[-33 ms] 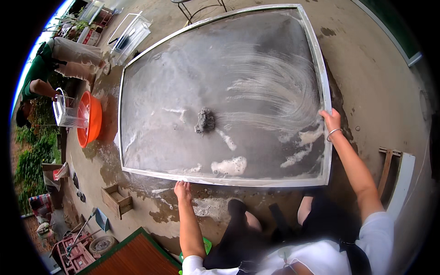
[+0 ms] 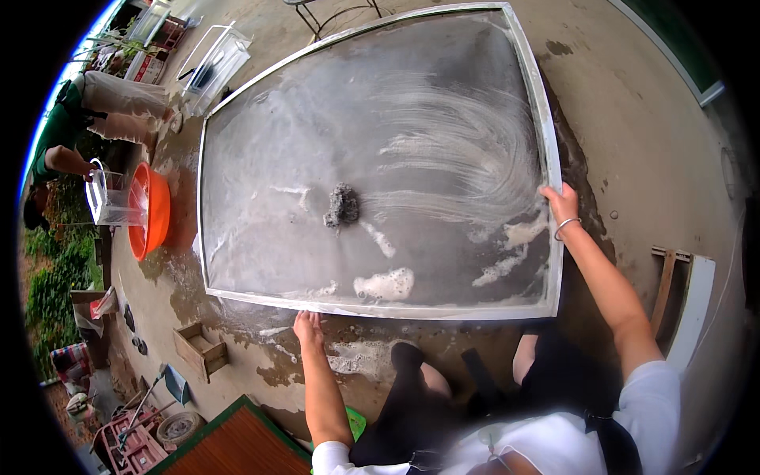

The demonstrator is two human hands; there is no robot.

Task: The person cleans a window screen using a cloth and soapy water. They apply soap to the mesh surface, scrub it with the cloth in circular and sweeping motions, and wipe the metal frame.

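- Large white-framed mesh window screen [image 2: 546, 142] lying flat on the wet concrete ground [image 2: 649, 134], filling the middle of the view, streaked with soapy foam in arcs on its right half.
- Dark grey scrubbing sponge [image 2: 342, 206] resting near the middle of the screen, apart from both hands, with foam blobs just below it.
- Right hand [image 2: 560, 203] gripping the right edge of the frame, fingers wrapped over the rail, a thin bracelet at the wrist.
- Left hand [image 2: 307, 326] at the near rail of the frame, fingers touching its edge; closed around it or merely resting against it, cannot tell.
- Dark-clad knees crouched just below the near rail, between the two forearms.
- Orange plastic basin [image 2: 156, 214] to the left of the screen, tilted on its side, with a clear plastic container [image 2: 111, 198] against it.
- Another person's tan trouser legs [image 2: 123, 95] beyond the basin, at upper left.
- Small wooden box [image 2: 202, 350] on the ground at lower left, near the left forearm.
- White-and-wood frame piece [image 2: 689, 309] on the ground at far right.
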